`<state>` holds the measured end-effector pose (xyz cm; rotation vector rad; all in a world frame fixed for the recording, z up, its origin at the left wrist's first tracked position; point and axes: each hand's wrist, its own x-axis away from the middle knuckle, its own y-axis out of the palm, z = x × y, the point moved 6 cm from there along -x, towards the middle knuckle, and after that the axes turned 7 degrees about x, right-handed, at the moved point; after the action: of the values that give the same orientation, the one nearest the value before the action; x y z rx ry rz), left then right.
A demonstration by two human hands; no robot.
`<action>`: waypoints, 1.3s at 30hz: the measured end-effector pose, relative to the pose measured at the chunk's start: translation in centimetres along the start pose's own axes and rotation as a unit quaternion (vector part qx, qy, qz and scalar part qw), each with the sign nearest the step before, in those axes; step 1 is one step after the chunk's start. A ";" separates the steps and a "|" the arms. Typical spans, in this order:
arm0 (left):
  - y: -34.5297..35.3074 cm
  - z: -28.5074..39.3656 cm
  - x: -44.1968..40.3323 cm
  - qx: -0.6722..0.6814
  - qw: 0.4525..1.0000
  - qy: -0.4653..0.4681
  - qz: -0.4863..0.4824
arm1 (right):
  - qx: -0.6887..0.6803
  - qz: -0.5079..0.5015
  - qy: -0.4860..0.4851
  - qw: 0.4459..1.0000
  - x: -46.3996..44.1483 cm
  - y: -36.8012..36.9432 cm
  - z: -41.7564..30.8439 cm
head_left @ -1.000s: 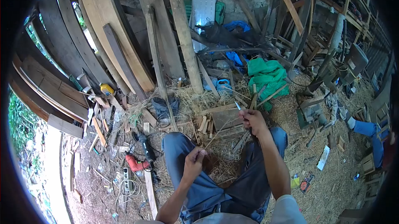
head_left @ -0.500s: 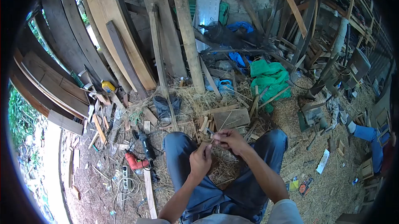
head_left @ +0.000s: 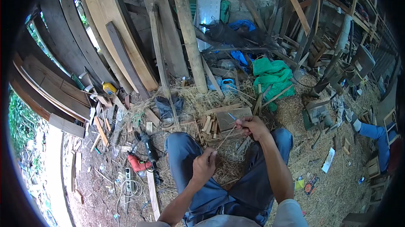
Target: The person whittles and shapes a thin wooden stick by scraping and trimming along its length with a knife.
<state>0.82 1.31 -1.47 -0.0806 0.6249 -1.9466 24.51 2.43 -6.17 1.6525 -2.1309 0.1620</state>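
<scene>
My left hand (head_left: 204, 166) is closed on the lower end of a thin strip (head_left: 225, 137), above the left thigh. The strip slants up and right towards my right hand (head_left: 253, 127). That hand is closed round a small knife (head_left: 232, 116), whose blade points up and left past the fingers; its handle is hidden in the grip. Behind the blade lies a wooden block (head_left: 234, 119) on the ground, with several short wood pieces (head_left: 207, 124) at its left.
A red drill (head_left: 138, 163) and a power strip (head_left: 128, 180) with a cable lie at the left. Green cloth (head_left: 272, 77) lies ahead. Tall boards lean at the back left. Another person's blue-clad leg (head_left: 371, 131) shows at the far right.
My right hand first came down to my left hand, then moved back up and right with the knife. My left hand is slightly further right than a second ago.
</scene>
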 end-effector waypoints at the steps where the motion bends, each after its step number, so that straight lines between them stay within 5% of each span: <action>1: 0.1 0.2 -0.1 0.004 1.000 0.009 0.006 | 0.003 0.002 -0.003 1.000 -0.6 -0.6 0.3; 6: -2.4 -1.0 1.0 0.038 0.997 -0.045 0.042 | -0.107 0.111 -0.124 0.980 -1.3 -6.9 -1.8; 8: -1.9 -3.3 0.5 0.076 0.995 -0.060 0.037 | -0.051 0.113 -0.124 0.985 0.1 -4.0 -1.9; 12: -0.5 -4.0 -0.8 0.203 0.976 -0.034 0.077 | -0.026 -0.021 -0.026 0.999 1.5 2.6 1.4; 14: 1.4 -4.7 -1.0 0.371 0.899 -0.232 -0.010 | -0.018 -0.061 -0.037 0.997 2.5 5.1 0.9; 17: 2.5 -3.9 -1.1 0.408 0.875 -0.257 -0.048 | 0.011 -0.118 -0.062 0.991 2.9 7.7 0.6; 23: 3.0 -2.4 -0.9 0.425 0.867 -0.247 -0.085 | 0.037 -0.177 -0.039 0.983 2.6 8.1 0.8; 32: 3.3 -2.4 -0.4 0.413 0.871 -0.244 -0.105 | 0.086 -0.119 0.001 0.989 1.7 5.5 0.9; 39: 4.1 -1.4 -1.2 0.386 0.890 -0.224 -0.094 | 0.068 -0.092 -0.056 0.992 2.5 5.6 -0.2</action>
<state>4.25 1.61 -4.31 -0.0877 -0.4969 -2.1301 18.78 1.80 -3.99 1.9706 -2.0729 0.1652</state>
